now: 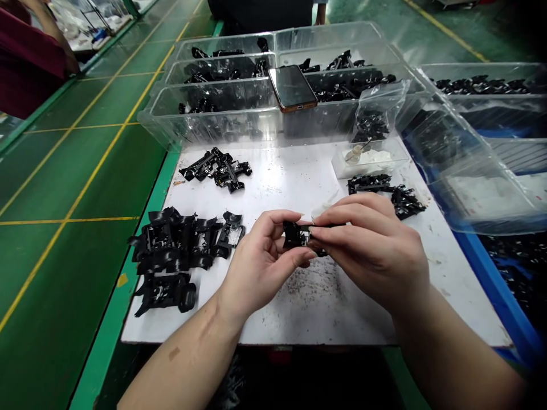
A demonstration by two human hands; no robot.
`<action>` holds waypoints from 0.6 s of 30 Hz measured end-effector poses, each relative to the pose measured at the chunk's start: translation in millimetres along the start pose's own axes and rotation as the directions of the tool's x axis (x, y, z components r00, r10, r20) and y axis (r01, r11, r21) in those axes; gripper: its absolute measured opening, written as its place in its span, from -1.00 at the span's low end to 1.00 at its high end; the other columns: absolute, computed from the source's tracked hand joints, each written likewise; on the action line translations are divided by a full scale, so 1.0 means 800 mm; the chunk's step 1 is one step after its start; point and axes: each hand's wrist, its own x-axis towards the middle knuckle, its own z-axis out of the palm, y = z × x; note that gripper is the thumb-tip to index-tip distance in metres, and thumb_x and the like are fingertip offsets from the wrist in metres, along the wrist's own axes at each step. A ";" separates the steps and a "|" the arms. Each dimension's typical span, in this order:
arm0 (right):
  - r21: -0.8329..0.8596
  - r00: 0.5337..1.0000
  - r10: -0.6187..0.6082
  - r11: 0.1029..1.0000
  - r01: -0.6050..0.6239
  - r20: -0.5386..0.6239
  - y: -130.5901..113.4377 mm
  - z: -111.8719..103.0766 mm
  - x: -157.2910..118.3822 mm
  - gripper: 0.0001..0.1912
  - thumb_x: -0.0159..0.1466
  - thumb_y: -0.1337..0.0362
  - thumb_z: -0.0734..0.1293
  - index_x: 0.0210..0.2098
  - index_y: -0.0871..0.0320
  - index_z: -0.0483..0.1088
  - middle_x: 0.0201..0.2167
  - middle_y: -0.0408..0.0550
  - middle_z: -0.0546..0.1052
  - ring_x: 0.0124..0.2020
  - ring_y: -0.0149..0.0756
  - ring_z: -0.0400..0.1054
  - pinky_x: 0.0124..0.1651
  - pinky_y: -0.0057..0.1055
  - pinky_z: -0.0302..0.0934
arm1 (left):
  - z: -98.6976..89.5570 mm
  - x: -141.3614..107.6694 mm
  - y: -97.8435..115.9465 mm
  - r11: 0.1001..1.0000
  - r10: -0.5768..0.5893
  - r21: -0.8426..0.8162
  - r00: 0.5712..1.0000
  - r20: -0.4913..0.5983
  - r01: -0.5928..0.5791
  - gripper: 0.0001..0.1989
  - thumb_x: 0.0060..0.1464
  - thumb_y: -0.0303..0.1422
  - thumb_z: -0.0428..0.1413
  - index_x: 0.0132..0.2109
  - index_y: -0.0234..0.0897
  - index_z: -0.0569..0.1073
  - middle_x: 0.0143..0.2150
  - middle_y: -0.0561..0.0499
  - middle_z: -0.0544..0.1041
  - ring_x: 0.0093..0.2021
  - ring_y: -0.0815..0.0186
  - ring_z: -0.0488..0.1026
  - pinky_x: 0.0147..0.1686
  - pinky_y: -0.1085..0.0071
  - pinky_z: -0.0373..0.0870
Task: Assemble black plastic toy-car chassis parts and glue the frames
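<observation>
Above the middle of the white board (265, 319), both hands are closed on one small black plastic part (293, 234) with a paler inner section. My left hand (269, 245) grips its left end between thumb and fingers. From the other side, my right hand (371, 245) pinches it, covering much of its right end. Left of my left hand lie several similar black plastic assemblies (166, 245), side by side. Behind them sits a loose heap of thinner black parts (217, 168). More black pieces (370, 183) rest just beyond my right hand.
Clear divided bins (213, 122) holding black parts stand at the back, with a phone (293, 86) across their rims. A small open box (367, 162) contains white material and a little bottle. A bag of parts (371, 122) leans nearby. Another person's arm (51, 34) shows far left.
</observation>
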 end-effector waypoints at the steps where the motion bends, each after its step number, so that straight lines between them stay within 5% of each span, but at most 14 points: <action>1: 0.004 1.000 0.002 1.000 -0.002 0.004 0.000 0.000 0.000 -0.78 0.33 0.43 0.52 -0.09 -0.01 0.61 -0.11 -0.08 0.71 -0.05 -0.08 0.55 0.05 0.02 0.37 | 0.001 0.000 0.001 1.000 -0.001 -0.010 1.000 -0.005 0.001 -0.56 0.18 -0.46 0.43 0.12 -0.16 0.47 0.02 0.02 0.66 -0.25 0.40 0.70 -0.19 0.51 0.75; 18: 0.075 0.999 0.027 0.997 -0.030 0.032 -0.002 0.002 0.002 -0.77 0.31 0.46 0.50 -0.14 -0.01 0.59 -0.17 -0.04 0.65 -0.14 -0.09 0.51 -0.07 0.00 0.38 | 0.001 -0.002 0.001 0.999 0.024 -0.033 0.998 0.052 -0.023 -0.69 0.35 -0.41 0.30 0.16 -0.13 0.45 0.10 -0.03 0.63 -0.12 0.35 0.68 -0.21 0.49 0.76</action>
